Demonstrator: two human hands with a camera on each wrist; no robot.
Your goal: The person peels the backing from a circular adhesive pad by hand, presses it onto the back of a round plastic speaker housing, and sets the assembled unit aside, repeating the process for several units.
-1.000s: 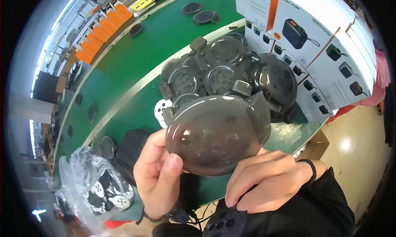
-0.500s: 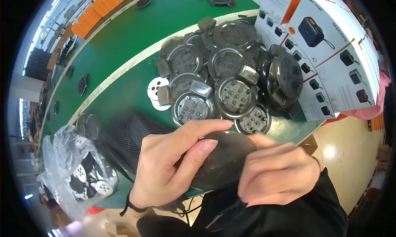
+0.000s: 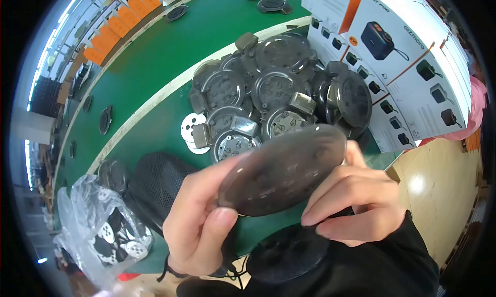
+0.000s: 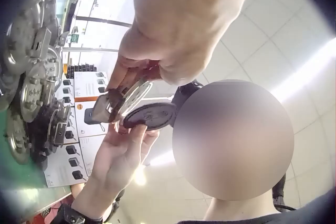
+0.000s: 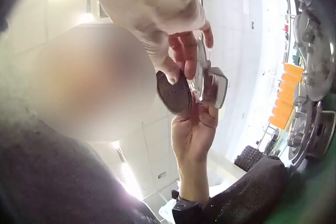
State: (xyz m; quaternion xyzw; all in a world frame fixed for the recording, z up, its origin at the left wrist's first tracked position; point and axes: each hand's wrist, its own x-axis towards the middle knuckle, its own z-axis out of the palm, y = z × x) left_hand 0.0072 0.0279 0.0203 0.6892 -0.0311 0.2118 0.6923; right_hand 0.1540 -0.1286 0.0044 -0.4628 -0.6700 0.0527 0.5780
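My left hand [image 3: 199, 219] grips a dark translucent round plastic cover [image 3: 284, 173] by its left edge, thumb below and fingers behind. The cover is tilted, its smooth face toward the head camera. Between thumb and fingertip, my right hand [image 3: 361, 199] pinches a thin black round disc [image 3: 289, 253] that hangs under the cover. Other fingers of that hand are at the cover's right edge. In the left wrist view, the disc [image 4: 151, 116] is just below the cover's pale inner side [image 4: 135, 97]. The right wrist view shows the disc [image 5: 176, 92] beside the cover's block-shaped tab [image 5: 214, 87].
A pile of similar covers [image 3: 279, 90] lies ahead on the green table [image 3: 155, 80]. White perforated discs [image 3: 194, 129] are left of it. A clear bag [image 3: 98, 235] of black and white discs and a black mesh item [image 3: 160, 178] are nearer. Printed boxes [image 3: 382, 54] stand right.
Since half a second ago, the cover has come up and tilted, showing more of its face. The black disc under my right hand now shows broadly; my left hand has shifted to the cover's left edge.
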